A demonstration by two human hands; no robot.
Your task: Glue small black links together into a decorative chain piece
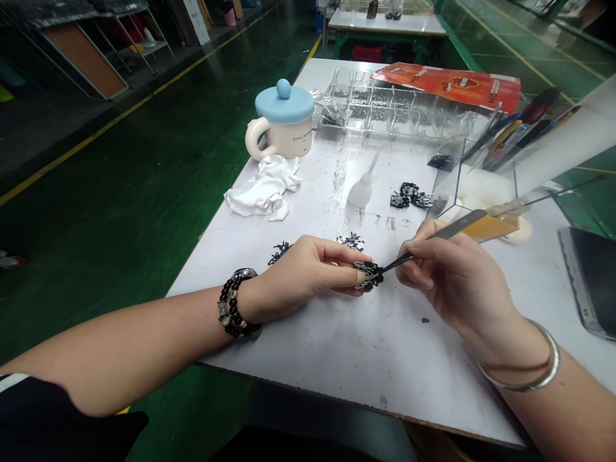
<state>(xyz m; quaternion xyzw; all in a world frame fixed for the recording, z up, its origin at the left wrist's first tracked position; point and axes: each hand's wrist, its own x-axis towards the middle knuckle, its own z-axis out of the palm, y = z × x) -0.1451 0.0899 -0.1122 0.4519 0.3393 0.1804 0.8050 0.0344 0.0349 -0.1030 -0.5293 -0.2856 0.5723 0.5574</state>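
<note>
Between the thumb and fingers of my left hand [305,273] is a small black and silver metal part [369,274], held just above the table. My right hand [455,276] is closed around dark tweezers [440,236], whose tips meet the right side of that part; whether they pinch a piece of it is too small to tell. Behind my left hand lie a pile of tiny silver pieces [352,241] and a pile of small black pieces [280,253], the latter partly hidden. Farther back sit several similar black parts [410,195] in a cluster.
A white squeeze bottle [360,191] stands mid-table. At the left are crumpled white cloth [264,189] and a lidded mug [289,131]. A clear compartment tray [385,112] spans the back under an orange sheet [452,85]. On the right are a clear tool holder [481,183] and a phone [591,282].
</note>
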